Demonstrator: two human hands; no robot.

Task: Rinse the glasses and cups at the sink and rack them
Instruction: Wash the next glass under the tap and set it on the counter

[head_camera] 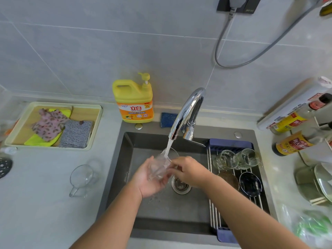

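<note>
Hands — left [150, 182], right [187, 172] — grip one glass [159, 168], two glasses [226, 159] racked, one cup [81, 177] on counter [45, 203].

Counter [45, 203] holds mug [81, 177], tray [62, 103], detergent jug [133, 99], bottles [291, 144].

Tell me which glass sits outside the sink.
The handled cup on the counter left of the sink; one glass is held under the tap, two others rest on the rack.

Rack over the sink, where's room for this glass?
Free: the near end of the rack, bare rods this side of the two bowls; also the counter left of the sink, around the mug. Crowded: the rack's far end, with two glasses, and the right counter's bottles.
</note>
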